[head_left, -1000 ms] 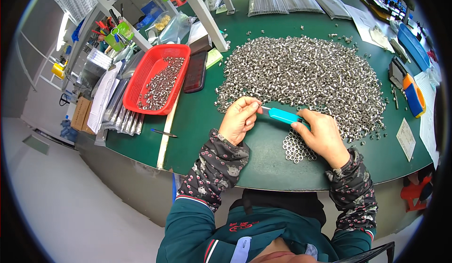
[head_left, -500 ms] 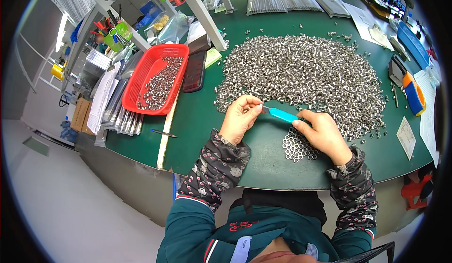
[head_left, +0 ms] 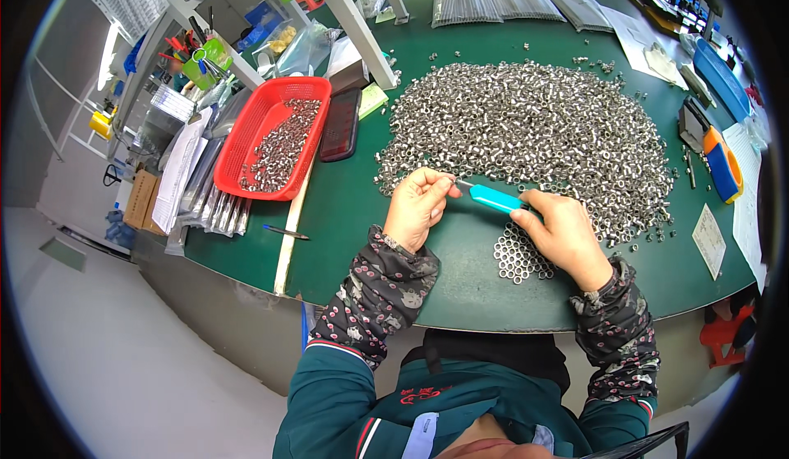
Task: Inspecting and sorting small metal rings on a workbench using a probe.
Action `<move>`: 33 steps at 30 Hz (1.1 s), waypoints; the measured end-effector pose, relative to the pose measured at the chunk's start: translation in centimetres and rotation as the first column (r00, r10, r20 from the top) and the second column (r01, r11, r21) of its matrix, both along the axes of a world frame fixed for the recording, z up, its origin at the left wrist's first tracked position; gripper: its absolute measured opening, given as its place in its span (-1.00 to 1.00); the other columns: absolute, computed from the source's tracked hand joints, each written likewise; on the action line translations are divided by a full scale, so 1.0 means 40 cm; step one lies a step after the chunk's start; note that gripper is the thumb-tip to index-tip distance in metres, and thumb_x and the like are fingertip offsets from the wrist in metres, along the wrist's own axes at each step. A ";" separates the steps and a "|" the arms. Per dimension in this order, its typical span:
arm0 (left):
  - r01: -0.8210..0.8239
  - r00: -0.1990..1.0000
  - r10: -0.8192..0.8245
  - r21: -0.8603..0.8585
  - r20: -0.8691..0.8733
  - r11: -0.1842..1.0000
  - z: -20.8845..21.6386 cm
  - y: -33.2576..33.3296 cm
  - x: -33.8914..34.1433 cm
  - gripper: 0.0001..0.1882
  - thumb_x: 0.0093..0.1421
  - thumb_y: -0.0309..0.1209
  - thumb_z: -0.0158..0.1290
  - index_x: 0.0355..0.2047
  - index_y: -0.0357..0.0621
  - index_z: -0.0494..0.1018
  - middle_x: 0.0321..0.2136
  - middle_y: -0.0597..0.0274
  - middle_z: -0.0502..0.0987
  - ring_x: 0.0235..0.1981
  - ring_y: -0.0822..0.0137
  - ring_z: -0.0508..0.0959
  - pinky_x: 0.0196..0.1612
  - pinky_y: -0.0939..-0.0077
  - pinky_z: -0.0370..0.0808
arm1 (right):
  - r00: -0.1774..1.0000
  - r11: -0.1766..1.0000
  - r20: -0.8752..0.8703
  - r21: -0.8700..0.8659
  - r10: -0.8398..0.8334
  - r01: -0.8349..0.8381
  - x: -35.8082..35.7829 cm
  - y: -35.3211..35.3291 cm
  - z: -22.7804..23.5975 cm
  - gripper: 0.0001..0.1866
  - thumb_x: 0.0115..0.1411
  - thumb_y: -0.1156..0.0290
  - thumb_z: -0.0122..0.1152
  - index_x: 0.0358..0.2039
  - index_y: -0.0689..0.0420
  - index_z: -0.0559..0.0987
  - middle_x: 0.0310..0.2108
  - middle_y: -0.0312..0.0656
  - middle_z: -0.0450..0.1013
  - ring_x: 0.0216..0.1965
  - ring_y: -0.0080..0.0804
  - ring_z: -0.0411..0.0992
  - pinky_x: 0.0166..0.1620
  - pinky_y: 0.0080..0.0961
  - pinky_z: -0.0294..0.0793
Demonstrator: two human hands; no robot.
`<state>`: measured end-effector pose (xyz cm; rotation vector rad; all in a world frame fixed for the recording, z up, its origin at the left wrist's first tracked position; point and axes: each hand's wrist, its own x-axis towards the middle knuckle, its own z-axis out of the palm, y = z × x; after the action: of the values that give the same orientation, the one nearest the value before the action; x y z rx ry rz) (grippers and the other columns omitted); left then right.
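Observation:
My right hand (head_left: 567, 233) is closed round a teal-handled tool (head_left: 495, 198) with a thin metal tip pointing left; the kind of blade or tip is too small to tell. At that tip, my left hand (head_left: 421, 206) pinches what looks like a small metal ring, mostly hidden by the thumb and forefinger. Beyond both hands spreads a big heap of small metal rings (head_left: 526, 122). A flat patch of rings (head_left: 518, 253), standing on end side by side, lies just below the tool and partly under my right hand.
To the left stands a red plastic basket (head_left: 233, 151) part filled with small metal pieces, beside a dark phone-like case (head_left: 340, 126). A pen (head_left: 285, 232) and a pale strip (head_left: 289, 245) lie nearer. An orange-and-blue tool (head_left: 723, 167) and a card (head_left: 708, 240) are at right.
The left hand's fingers have shifted slightly in their pinch at the tool's tip. The right hand keeps the tool nearly in place.

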<state>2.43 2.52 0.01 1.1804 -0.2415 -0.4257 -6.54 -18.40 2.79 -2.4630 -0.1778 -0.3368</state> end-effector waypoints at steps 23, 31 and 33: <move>0.283 0.948 -0.271 0.055 -0.168 0.957 0.018 -0.036 -0.002 -0.92 0.12 -0.50 -0.03 -0.35 -0.14 0.36 -0.51 0.37 0.35 -0.59 0.59 0.28 -0.68 0.79 0.17 | 0.950 0.966 0.235 0.204 -0.207 0.160 0.017 -0.035 0.005 -0.78 0.11 0.26 0.12 -0.35 0.15 0.48 -0.57 -0.10 0.41 -0.55 -0.18 0.42 -0.49 -0.35 0.35; -0.170 0.581 -0.573 0.775 0.578 0.609 0.034 -0.151 -0.022 -0.79 -0.04 -0.49 0.09 -0.33 -0.01 0.48 -0.44 0.20 0.38 -0.38 0.15 0.46 -0.31 0.30 0.41 | 0.942 0.960 0.258 0.236 -0.214 0.153 0.020 -0.050 0.002 -0.77 0.09 0.26 0.14 -0.34 0.16 0.48 -0.55 -0.10 0.42 -0.53 -0.18 0.44 -0.49 -0.37 0.37; -0.159 0.533 -0.624 0.792 0.571 0.589 0.036 -0.147 -0.015 -0.80 -0.05 -0.49 0.10 -0.36 0.00 0.48 -0.45 0.20 0.37 -0.38 0.16 0.46 -0.32 0.31 0.41 | 0.945 0.959 0.259 0.247 -0.201 0.137 0.025 -0.046 0.006 -0.77 0.08 0.27 0.14 -0.34 0.16 0.47 -0.54 -0.09 0.42 -0.52 -0.17 0.44 -0.49 -0.36 0.37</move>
<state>1.82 -3.37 1.43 2.2276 -1.2054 -0.1846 -5.54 -20.26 3.05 -2.2002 -0.0415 -0.7436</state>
